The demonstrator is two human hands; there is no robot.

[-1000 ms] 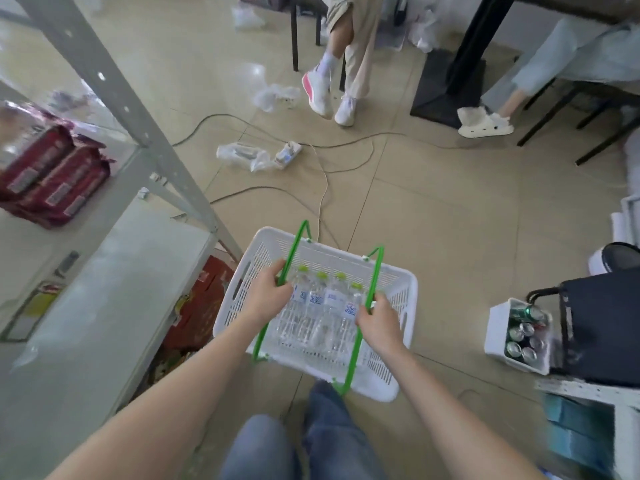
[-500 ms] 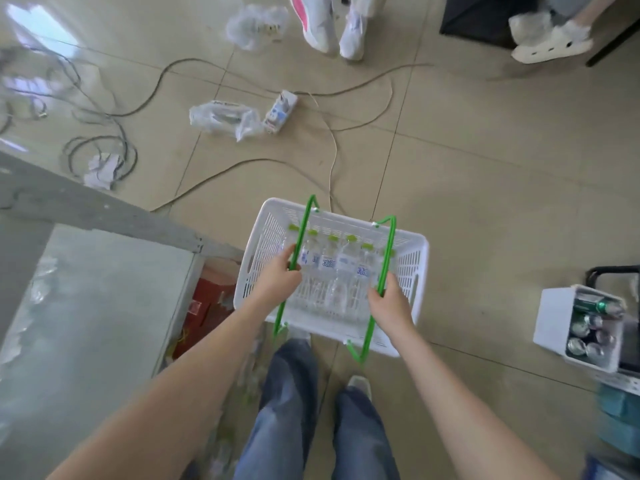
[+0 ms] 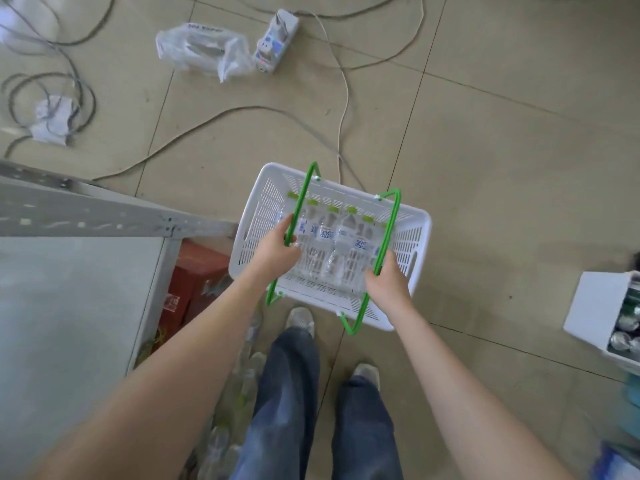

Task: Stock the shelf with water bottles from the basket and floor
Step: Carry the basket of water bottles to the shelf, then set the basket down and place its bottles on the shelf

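A white plastic basket (image 3: 414, 237) with two green handles hangs in front of me above the tiled floor. Several clear water bottles (image 3: 341, 242) with green caps lie side by side inside it. My left hand (image 3: 277, 254) is closed around the left green handle. My right hand (image 3: 388, 282) grips the right green handle. More water bottles (image 3: 239, 386) lie on the floor by my left leg, partly blurred. The grey metal shelf (image 3: 69, 306) stands at the left.
Red boxes (image 3: 194, 282) sit under the shelf. Cables (image 3: 242, 112), a power strip (image 3: 275, 39) and a crumpled plastic bag (image 3: 204, 50) lie on the floor ahead. A white box of cans (image 3: 602, 313) stands at the right edge.
The view has tilted down toward my feet and the floor. The basket stays held in both hands and now sits nearer the shelf corner.
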